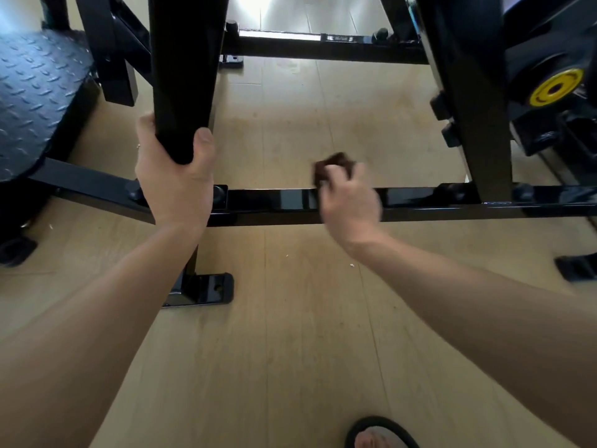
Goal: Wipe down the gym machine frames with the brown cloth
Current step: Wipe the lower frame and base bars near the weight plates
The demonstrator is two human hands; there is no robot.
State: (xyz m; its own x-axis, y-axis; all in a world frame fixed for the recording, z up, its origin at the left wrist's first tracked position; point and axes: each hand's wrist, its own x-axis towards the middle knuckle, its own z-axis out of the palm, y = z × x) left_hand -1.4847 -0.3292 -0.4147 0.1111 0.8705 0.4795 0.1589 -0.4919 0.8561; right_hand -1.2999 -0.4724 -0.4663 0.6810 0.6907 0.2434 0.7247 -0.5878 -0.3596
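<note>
Light wood plank floor (307, 334) under everything, glare patch at top centre. Black gym machine frame (420, 198) sits on it: low horizontal bar runs across mid-view, a second bar (323, 46) parallel further back, and an angled upright (468, 92) rises on the right.

Your left hand (171, 179) is wrapped around the lower end of a thick black post (185, 76), thumb on the right face, fingers curled round the left side.

Your right hand (352, 202) is over the near horizontal bar, about midway along it, fingers bunched around the brown cloth (334, 164). Cloth is wadded, poking out past the fingertips on the far side of the bar. Hand is motion-blurred, so can't tell if the cloth is actually touching the bar.

Left edge: black tread plate platform (35, 98). Right edge: yellow hub (554, 87) on a black disc. Bolted foot plate (210, 287) on the floor below your left forearm. Your sandalled foot (378, 434) at the bottom edge.
</note>
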